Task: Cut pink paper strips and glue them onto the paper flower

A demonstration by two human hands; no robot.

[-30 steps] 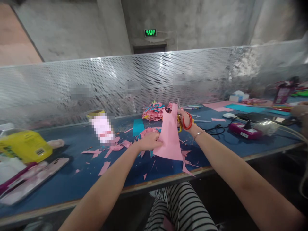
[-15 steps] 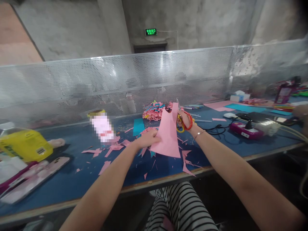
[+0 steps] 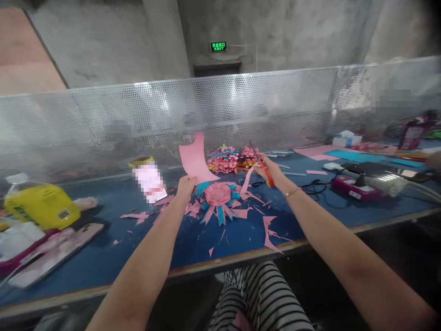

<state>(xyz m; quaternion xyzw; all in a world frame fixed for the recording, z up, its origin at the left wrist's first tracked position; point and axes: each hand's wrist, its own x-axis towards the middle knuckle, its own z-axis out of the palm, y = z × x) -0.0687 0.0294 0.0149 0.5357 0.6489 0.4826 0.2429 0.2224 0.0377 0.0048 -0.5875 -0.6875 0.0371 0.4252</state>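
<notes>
While my left hand pinches the upright pink paper, my right hand grips scissors. The paper's nearer my left hand.

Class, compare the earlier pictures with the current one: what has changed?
The left hand has moved the pink sheet leftward, away from the scissors, uncovering the rosette. A narrow pink strip now shows by the right hand. Neither hand let go: sheet and scissors are still held. The yellow bottle stayed put.
</notes>
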